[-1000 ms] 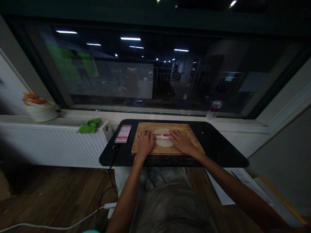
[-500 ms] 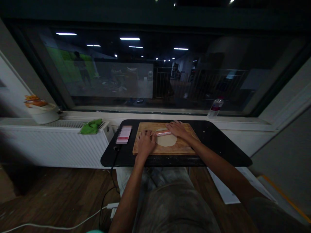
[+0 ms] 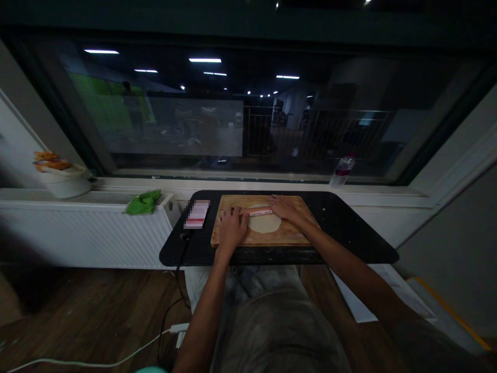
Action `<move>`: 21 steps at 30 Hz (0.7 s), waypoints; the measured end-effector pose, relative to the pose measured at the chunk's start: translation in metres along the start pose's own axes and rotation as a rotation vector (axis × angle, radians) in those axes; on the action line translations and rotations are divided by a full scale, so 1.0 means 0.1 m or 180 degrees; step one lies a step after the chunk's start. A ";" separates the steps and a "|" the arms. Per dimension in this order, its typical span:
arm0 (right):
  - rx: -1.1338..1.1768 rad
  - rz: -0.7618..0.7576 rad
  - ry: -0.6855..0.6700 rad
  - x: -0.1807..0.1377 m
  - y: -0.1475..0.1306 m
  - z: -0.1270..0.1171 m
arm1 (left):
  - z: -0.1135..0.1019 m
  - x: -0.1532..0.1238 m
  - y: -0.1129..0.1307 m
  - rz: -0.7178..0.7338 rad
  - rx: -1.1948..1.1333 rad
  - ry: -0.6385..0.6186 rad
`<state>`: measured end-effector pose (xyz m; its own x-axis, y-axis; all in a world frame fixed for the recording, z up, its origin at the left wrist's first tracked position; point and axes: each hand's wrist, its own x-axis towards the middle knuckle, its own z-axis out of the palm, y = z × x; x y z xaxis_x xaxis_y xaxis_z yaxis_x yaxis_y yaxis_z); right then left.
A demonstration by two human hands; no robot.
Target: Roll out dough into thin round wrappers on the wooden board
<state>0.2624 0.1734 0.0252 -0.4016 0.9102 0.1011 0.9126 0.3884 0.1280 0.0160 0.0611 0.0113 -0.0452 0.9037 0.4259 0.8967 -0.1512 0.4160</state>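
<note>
A thin rolling pin with red and white printing lies across the far half of a round, flat sheet of dough. The dough rests on a wooden board. My left hand is at the pin's left end, with its fingers bent over it. At the other end, my right hand rests on the pin, reaching a little farther from me. Both palms face down, hiding the pin's ends.
The board sits on a black table, with a phone to its left. A plastic bottle stands on the sill. On the radiator are a green cloth and a white pot. Cables hang and trail at left.
The rolling pin has turned slightly, so its printing shows differently. My right hand's fingers have curled down closer to the pin. The whole view has shifted a little.
</note>
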 end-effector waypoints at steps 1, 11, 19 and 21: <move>-0.0007 0.0002 0.0044 -0.05 0.00 0.00 | 0.00 0.00 0.00 -0.0001 0.0011 -0.0004; 0.0348 0.0319 0.0764 -0.93 -0.27 -0.04 | 0.00 0.00 0.01 -0.0030 -0.0031 0.0021; 0.0574 0.0285 0.0682 -1.49 -0.46 0.02 | -0.01 -0.01 0.02 0.0009 -0.0079 0.0031; 0.0591 0.0301 0.0640 -1.48 -0.45 0.01 | -0.02 -0.01 0.02 -0.0003 -0.0063 0.0012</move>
<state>0.2804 0.0215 0.0038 -0.3045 0.9041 0.2999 0.9377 0.3398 -0.0723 0.0170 0.0593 0.0130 -0.0479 0.9023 0.4285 0.8878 -0.1581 0.4321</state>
